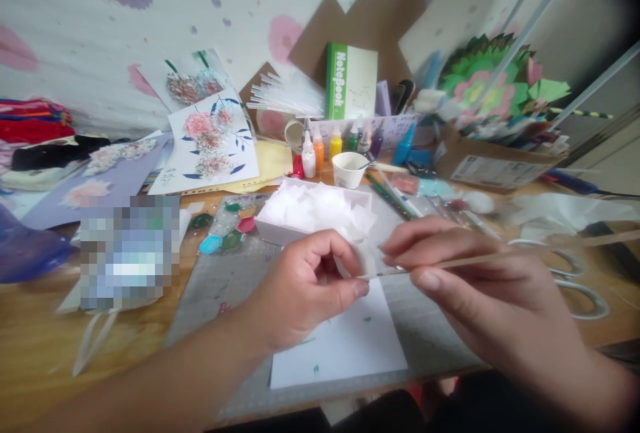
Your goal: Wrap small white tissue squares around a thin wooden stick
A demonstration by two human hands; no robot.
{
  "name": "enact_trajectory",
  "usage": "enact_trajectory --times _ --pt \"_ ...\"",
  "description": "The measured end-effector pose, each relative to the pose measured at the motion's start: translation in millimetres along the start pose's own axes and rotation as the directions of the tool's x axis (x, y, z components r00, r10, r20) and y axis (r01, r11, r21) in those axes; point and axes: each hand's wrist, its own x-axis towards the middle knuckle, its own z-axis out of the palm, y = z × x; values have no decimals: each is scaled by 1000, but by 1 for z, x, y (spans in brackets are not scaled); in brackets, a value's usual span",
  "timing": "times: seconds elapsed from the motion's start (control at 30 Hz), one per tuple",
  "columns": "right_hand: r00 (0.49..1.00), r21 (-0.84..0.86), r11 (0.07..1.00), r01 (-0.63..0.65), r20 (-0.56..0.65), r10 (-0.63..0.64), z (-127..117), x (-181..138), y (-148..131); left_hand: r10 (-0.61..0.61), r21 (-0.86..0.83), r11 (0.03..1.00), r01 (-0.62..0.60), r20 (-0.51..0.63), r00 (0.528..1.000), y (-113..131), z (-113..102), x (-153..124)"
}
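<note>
My left hand (305,290) is closed in a pinch on a small piece of white tissue paper (361,261). My right hand (470,273) pinches a thin wooden stick (525,252) that runs off to the right, its tip meeting the tissue. Both hands hover over a white sheet of paper (345,343) lying on a grey cutting mat (235,286). Just behind the hands stands a white box (280,228) filled with white tissue squares.
A paper cup (349,170), small paint bottles (320,148) and markers stand behind the box. Scissors (580,283) lie to the right. A paint palette (227,228), flower cards (213,140), a green notebook (350,81) and a cardboard box with paper flowers (493,160) crowd the wooden table.
</note>
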Motion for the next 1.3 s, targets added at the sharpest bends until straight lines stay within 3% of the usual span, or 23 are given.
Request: enact_trajectory --times 1.07,1.3 --pt "999 15 999 -37 -20 37 4 -1 -1 50 -14 999 -49 32 998 1 0 0" --pt "998 -5 999 -50 24 50 3 1 -3 100 -142 986 -84 113 989 -1 -2 -1"
